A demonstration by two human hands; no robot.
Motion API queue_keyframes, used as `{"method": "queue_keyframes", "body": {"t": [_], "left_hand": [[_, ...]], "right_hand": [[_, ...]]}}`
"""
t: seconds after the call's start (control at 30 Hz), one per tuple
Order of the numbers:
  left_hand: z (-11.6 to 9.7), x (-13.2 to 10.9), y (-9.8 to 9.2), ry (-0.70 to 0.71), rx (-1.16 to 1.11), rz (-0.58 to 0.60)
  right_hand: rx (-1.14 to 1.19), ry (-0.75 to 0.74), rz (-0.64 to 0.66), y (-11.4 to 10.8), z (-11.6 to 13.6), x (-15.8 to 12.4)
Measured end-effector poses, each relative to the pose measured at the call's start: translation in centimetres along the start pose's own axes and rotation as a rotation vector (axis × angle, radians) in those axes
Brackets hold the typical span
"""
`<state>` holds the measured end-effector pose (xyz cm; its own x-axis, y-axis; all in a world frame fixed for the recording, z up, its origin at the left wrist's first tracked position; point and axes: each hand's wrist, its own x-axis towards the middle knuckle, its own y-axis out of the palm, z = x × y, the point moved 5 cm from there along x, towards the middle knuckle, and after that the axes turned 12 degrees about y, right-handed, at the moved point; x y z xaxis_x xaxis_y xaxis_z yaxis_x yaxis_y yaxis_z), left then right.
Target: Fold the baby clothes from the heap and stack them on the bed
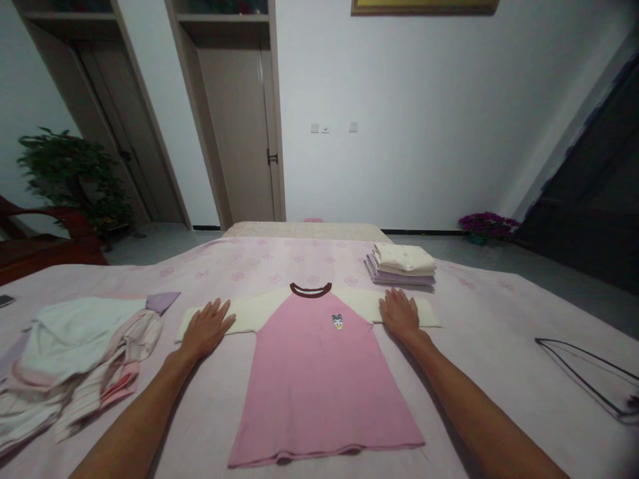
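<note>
A pink T-shirt point(319, 386) with cream sleeves, a dark red collar and a small duck-face patch lies spread out flat, its collar pointing away from me. My left hand point(207, 326) rests palm down on the left sleeve, fingers stretched out. On the right sleeve, my right hand point(400, 311) lies flat too, fingers extended and holding nothing. The shirt's hem, nearest me, is slightly wavy.
Folded clothes point(402, 266) are stacked beyond my right hand. Unfolded garments point(80, 339) lie heaped at the left. A black cord point(574, 372) lies at the right, and a phone point(6, 301) at the far left edge. Everything sits on a pink flowered cloth point(479, 346).
</note>
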<state>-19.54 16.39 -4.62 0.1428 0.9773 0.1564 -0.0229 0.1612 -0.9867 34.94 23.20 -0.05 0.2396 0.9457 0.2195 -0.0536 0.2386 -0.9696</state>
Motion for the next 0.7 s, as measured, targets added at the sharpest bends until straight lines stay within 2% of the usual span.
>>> {"method": "queue_keyframes", "body": {"t": [0.07,0.17,0.23,0.33,0.53,0.7], "left_hand": [[1.0,-1.0,-0.2,-0.104,0.021,0.009],[1.5,-2.1,-0.5,-0.256,0.031,0.007],[1.5,-2.7,-0.7,-0.306,0.022,-0.003],[1.2,-3.7,-1.0,-0.314,0.014,-0.018],[0.7,-5.1,-2.1,-0.311,0.061,-0.091],[0.0,-5.4,-3.4,-0.319,0.042,-0.122]], "right_hand": [[0.017,-0.095,0.033,-0.4,3.8,-3.0],[0.128,-0.319,0.166,-0.2,9.6,-8.2],[0.157,-0.417,0.265,0.3,11.8,-11.0],[0.133,-0.435,0.284,0.7,11.7,-12.3],[0.064,-0.341,0.16,0.5,8.2,-10.4],[0.051,-0.356,0.125,0.3,8.5,-10.8]]}}
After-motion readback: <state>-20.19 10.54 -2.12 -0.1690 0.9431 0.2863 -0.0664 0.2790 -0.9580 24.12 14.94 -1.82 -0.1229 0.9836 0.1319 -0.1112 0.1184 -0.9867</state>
